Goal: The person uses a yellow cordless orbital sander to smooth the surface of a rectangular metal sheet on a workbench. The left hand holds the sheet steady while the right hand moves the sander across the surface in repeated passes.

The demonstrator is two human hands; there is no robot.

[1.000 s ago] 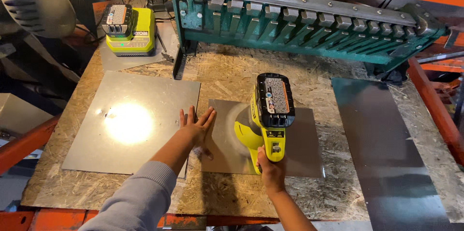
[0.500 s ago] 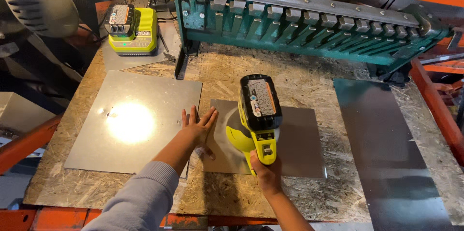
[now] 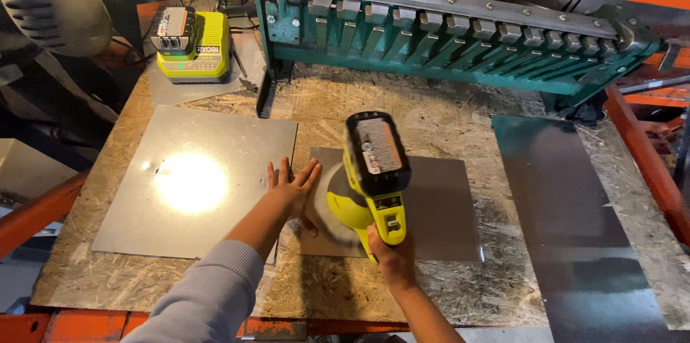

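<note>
Right hand [image 3: 388, 253] closed around the handle of the yellow cordless tool [image 3: 370, 181], nose down on the small metal sheet [image 3: 438, 206]. Over the last second the tool has drifted left, toward the left hand [image 3: 291, 185], which stays flat and open, pinning that sheet's left edge. Left of it: larger sheet [image 3: 194, 181]. Right: long dark sheet [image 3: 575, 228]. Beyond: green bending brake [image 3: 445, 34], battery charger [image 3: 192, 45].

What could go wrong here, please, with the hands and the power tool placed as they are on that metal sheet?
The left hand lies flat on the small metal sheet right beside the yellow cordless tool, so a slip could reach the fingers. The sheet seems held by that hand alone and might shift. The right hand grips the tool alone, so control may be limited.
</note>
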